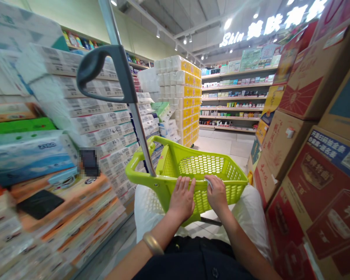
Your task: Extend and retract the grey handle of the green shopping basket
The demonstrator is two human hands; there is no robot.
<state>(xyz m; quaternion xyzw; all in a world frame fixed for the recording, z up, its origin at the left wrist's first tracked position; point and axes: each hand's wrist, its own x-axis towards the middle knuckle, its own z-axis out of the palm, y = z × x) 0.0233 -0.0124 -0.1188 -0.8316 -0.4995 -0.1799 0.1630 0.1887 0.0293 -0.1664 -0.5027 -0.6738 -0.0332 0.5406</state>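
A lime-green plastic shopping basket [221,165] stands in front of me in a shop aisle. Its telescopic metal handle with a grey grip [105,72] rises up to the upper left. My left hand [182,198] lies on the basket's near rim with its fingers curled over the edge. My right hand [217,192] grips the same rim just to the right, and a small white thing shows under its fingers. A metal bangle [153,243] sits on my left wrist. The basket's inside looks bare.
Stacked tissue and paper packs [84,128] wall the left side. Brown and red cardboard cartons [309,155] are piled high on the right. A tower of yellow-and-white packs [181,97] stands ahead, with product shelves [236,101] behind. Tiled floor runs between.
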